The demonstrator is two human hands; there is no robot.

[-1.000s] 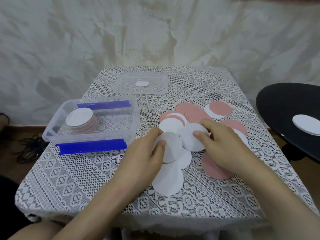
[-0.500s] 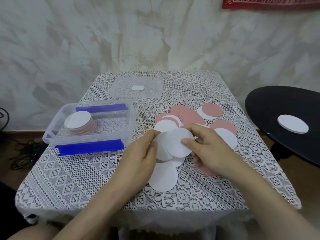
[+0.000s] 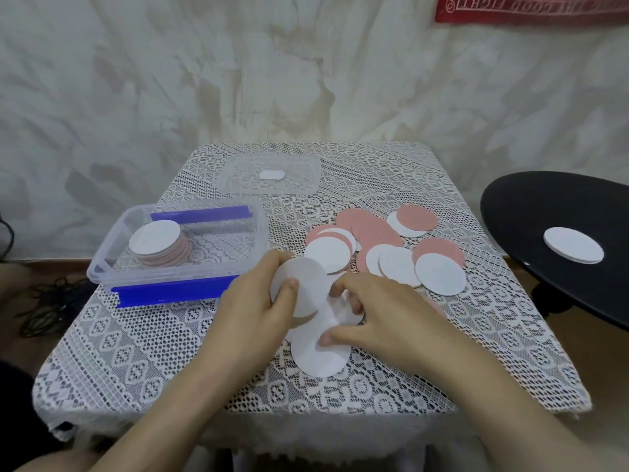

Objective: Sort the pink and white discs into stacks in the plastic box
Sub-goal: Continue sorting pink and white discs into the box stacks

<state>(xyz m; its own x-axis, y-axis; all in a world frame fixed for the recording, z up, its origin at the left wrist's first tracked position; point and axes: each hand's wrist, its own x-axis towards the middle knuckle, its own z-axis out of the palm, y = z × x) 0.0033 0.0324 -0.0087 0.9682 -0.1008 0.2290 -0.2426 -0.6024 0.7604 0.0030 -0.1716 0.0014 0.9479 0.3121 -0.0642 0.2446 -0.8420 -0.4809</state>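
White lace covers the square table [image 3: 143,352]. At nine o'clock on it stands the clear plastic box [image 3: 177,275] with blue clips, holding one stack [image 3: 155,238] of pink and white discs, white on top. Its lid [image 3: 238,178] lies at twelve o'clock. Loose pink and white discs [image 3: 439,272] overlap from the centre toward two o'clock. The left hand [image 3: 255,311] pinches a white disc [image 3: 306,284] at the centre, thumb on its face, fingers curled behind. The right hand [image 3: 388,315] lies over more white discs, fingers bent, thumb tip on the nearest white disc [image 3: 316,362]; whether it grips any I cannot tell. At three o'clock, off the table, a black round table [image 3: 531,212] carries another white disc [image 3: 573,248].
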